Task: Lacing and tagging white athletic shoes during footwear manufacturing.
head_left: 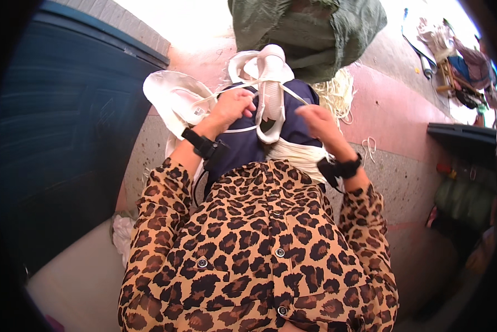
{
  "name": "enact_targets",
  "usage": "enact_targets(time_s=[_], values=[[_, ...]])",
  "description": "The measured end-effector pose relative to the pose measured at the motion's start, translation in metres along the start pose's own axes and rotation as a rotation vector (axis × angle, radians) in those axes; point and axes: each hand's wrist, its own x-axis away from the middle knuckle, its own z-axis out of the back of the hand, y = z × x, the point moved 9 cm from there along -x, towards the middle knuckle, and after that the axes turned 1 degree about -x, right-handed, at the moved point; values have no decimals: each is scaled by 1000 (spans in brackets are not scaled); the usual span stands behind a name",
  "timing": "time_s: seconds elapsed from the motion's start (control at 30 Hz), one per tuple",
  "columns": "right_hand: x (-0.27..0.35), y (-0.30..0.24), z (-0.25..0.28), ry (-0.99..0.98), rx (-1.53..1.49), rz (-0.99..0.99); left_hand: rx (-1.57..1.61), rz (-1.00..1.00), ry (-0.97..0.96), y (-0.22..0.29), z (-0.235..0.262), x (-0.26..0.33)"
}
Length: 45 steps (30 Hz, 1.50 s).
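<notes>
A white shoe (271,94) rests across my lap on dark blue cloth. From it a thin white shoelace (294,94) stretches out to both sides. My left hand (233,108) is closed on the lace left of the shoe, and a loose length of lace loops below it. On the other side, my right hand (318,120) pinches the lace end, fingers curled. A second white shoe (183,98) lies by my left wrist, and part of another white shoe (238,66) shows just beyond. A bundle of white laces (298,155) lies across my lap beneath the shoe's near end.
A dark green sack (309,39) stands ahead, with more pale laces (337,94) spilling beside it. A dark blue panel (77,122) fills the left side. One stray lace (369,149) lies on the floor. Piled cloth and a wooden frame (446,80) are far right.
</notes>
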Motion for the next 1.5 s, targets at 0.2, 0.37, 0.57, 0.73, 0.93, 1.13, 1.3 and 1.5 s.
enact_targets(time_s=[0.2, 0.37, 0.57, 0.73, 0.93, 1.13, 1.3, 1.5], values=[[-72, -66, -63, 212, 934, 544, -247, -175, 208, -4, 9, -26], [-83, -84, -67, 144, 1117, 763, -546, -488, 444, 38, 10, -31], [-102, -77, -54, 130, 1070, 636, -715, -586, 501, 48, 7, -37], [-107, -71, -38, 200, 794, 550, -903, -646, 415, 56, -6, -33], [-87, -32, -13, 290, 213, 155, -1197, -715, 317, 73, -22, -24], [-67, -2, -45, 91, -56, -2, -1255, -711, 249, 75, -29, -29], [-74, 0, -49, 98, -174, -18, -1305, -816, 317, 78, -37, -30], [-71, -9, -42, 107, -37, 80, -1077, -724, 450, 73, -36, -6]])
